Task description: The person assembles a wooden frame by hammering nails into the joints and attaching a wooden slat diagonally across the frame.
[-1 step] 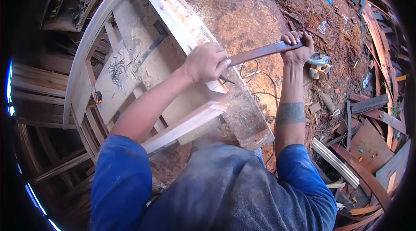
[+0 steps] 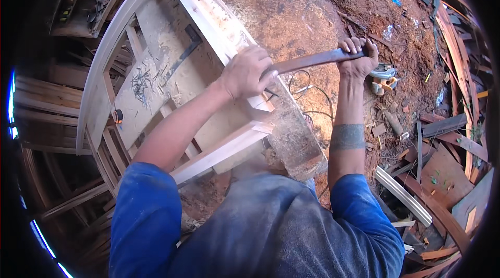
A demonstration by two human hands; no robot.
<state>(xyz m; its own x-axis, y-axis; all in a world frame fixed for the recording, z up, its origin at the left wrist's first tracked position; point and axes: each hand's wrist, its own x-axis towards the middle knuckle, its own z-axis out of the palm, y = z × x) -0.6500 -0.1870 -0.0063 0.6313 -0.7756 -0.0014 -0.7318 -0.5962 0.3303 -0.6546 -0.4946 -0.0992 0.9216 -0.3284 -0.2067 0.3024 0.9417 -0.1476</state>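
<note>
My left hand (image 2: pixel 246 73) is closed over one end of a long, flat-sided brown handle (image 2: pixel 307 61). A short dark metal prong (image 2: pixel 271 93) shows below the left fingers; the rest of that end is hidden under the hand, so its kind cannot be made out. At the handle's far right end, my right hand (image 2: pixel 358 58) is wrapped round it. The left hand is over the edge of a pale wooden frame (image 2: pixel 205 22), next to a thick worn block (image 2: pixel 297 145) scattered with shavings.
On the board inside the frame lie a dark hammer-like tool (image 2: pixel 183 55), a pile of nails (image 2: pixel 139 84) and an orange-and-black tape measure (image 2: pixel 117 116). A power tool (image 2: pixel 384 77) rests on the dirt at right, near scrap planks (image 2: pixel 453 59). A cut beam (image 2: pixel 224 153) crosses nearer me.
My left hand has shifted slightly up and left with its end of the handle. Less of the dark prong shows below it. The right hand has barely moved.
</note>
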